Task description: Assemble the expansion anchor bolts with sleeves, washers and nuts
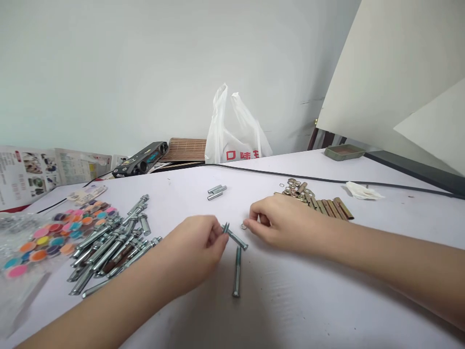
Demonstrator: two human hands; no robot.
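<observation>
My left hand (198,249) is closed on one end of a silver bolt (236,238) whose free end points right, just above the white table (290,300). A second bolt (237,271) lies flat just below it. My right hand (279,223) pinches a small washer (243,226) at its fingertips, a short way from the held bolt's tip. Behind the right hand lie brass-coloured sleeves (332,207) and a small heap of washers and nuts (298,189).
A pile of assembled silver anchor bolts (109,242) lies at the left, beside a bag of coloured discs (54,237). Two short metal sleeves (217,191) lie mid-table. A white plastic bag (236,135), a black cable (327,179), a crumpled tissue (363,191) and a small tray (344,151) sit further back.
</observation>
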